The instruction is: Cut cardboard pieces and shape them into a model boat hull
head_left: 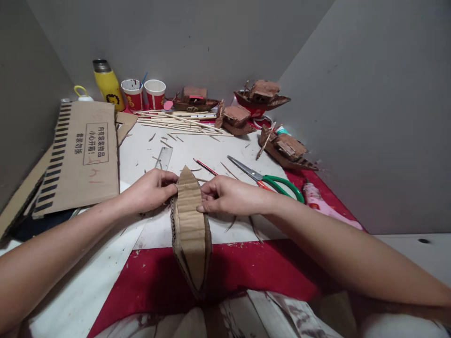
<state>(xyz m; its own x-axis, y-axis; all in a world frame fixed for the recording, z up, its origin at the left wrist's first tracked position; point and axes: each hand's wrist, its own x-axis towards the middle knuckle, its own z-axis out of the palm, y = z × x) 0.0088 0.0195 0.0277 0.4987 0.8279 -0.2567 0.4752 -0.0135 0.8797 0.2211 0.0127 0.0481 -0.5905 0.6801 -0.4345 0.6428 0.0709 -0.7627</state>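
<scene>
A boat-shaped cardboard piece (192, 220), pointed at both ends, is held between my hands above the front of the table. Its ribbed inner face looks up at me, and darker cardboard walls run along its sides. My left hand (151, 190) pinches the left edge near the far tip, thumb on top. On the opposite edge, my right hand (229, 195) grips with its thumb over the rim and fingers curled beneath. Just beyond my right hand lie scissors (260, 177) with green and orange handles. A red pencil (205, 166) rests behind the cardboard piece.
Several brown model boats (285, 148) stand at the back and right. Thin wooden sticks (176, 122) lie before two paper cups (155, 94) and a yellow bottle (108, 84). A large cardboard sheet (81, 173) is at left. A clear ruler (164, 158) and scraps lie on white paper.
</scene>
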